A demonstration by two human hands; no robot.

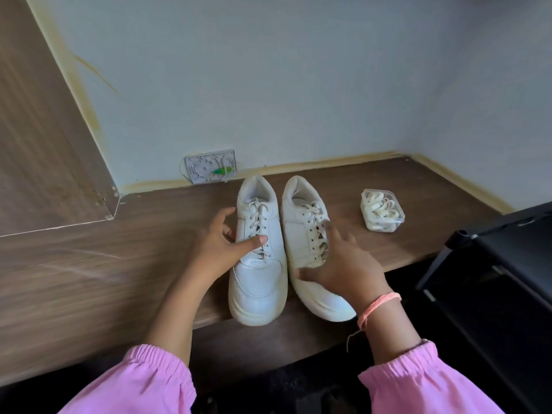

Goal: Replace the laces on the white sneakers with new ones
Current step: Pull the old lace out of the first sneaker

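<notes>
- Gripping the laced white leather sneaker (258, 252) with my left hand (219, 245), thumb across its laces, I have it nearest.
- Its long axis runs away from me, toe overhanging the brown wooden shelf (119, 264).
- Just right of that sneaker, my right hand (340, 264) rests loosely spread on the second white sneaker (307, 234).
- Farther right sits the clear plastic box of new laces (382, 210).

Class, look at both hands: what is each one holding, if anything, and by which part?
Left hand grips the left sneaker across its laced middle, thumb on the laces. Right hand rests on the right sneaker, gripping nothing.

1 head view, near, looking down-forward over wooden shelf (89, 264), edges probably wide-angle-warped.
</notes>
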